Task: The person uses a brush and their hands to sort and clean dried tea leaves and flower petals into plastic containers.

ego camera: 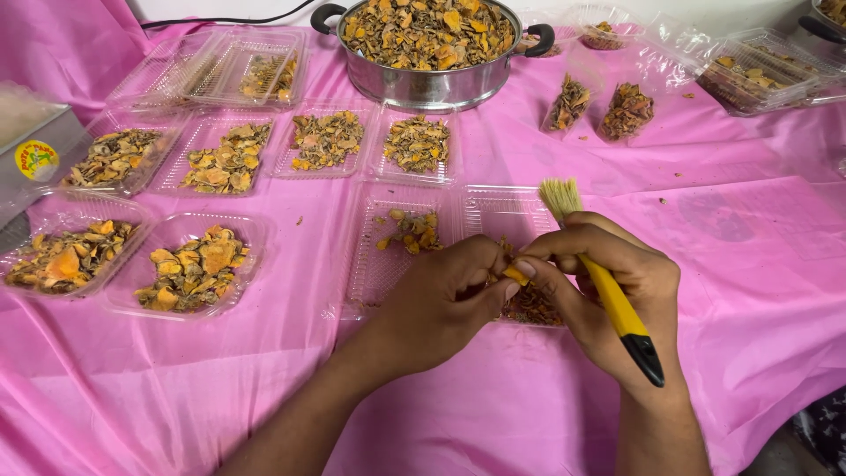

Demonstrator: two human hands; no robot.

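The left hand [441,304] and right hand [599,291] cover much of the open clear box [493,216] and the dried pieces in it. The small orange piece [515,276] pinched between them mostly hides behind fingertips. The trays [758,75] at the top right run off the edge.

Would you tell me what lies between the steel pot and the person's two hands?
In the head view, an open clear tray holding a few orange-brown pieces.

We saw a table under a pink cloth [723,264]. On it stood a steel pot [427,79] of orange-brown slices, many clear plastic trays [229,159] holding slices, and a box [35,150].
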